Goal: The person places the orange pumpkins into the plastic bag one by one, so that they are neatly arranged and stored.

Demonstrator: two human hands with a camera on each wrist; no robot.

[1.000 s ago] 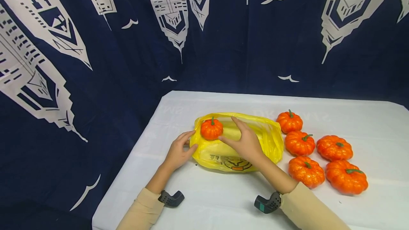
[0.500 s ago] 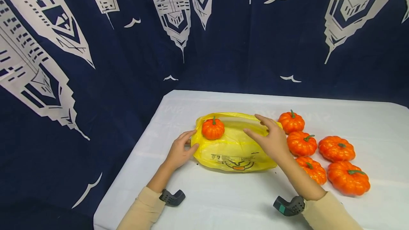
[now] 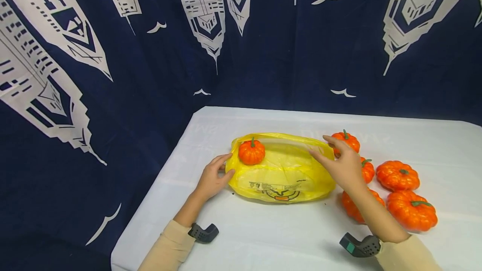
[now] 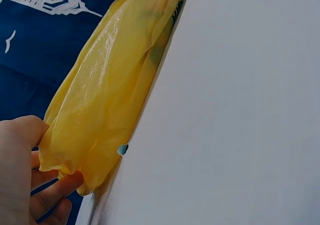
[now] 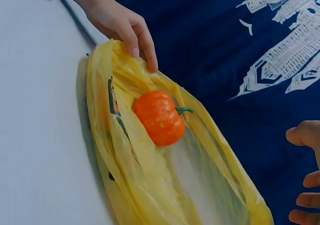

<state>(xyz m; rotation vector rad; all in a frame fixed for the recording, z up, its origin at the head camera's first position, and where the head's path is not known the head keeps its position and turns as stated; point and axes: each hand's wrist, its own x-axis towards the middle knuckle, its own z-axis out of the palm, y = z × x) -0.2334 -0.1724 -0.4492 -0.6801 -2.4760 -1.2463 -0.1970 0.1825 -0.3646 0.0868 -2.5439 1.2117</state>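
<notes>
A yellow plastic bag (image 3: 278, 183) lies on the white-covered table with its wide mouth spread open. Inside its left end sits a small orange pumpkin (image 3: 252, 152) with a green stem, also visible in the right wrist view. My left hand (image 3: 212, 177) holds the bag's left end, thumb and fingers at the rim; some of its fingers are hidden in the head view. Over the bag's right end, my right hand (image 3: 345, 168) is empty, its thumb and fingers spread apart. It partly covers the nearest pumpkins, including the far one (image 3: 348, 140).
Right of the bag are more orange pumpkins, such as a flat one (image 3: 398, 175) and a front-right one (image 3: 412, 210). A dark blue curtain (image 3: 263, 83) with white building prints hangs behind the table (image 3: 282, 237).
My right hand has moved rightward from above the bag's middle, beside the pumpkin inside, to the bag's right end near the other pumpkins. My left hand has stayed at the bag.
</notes>
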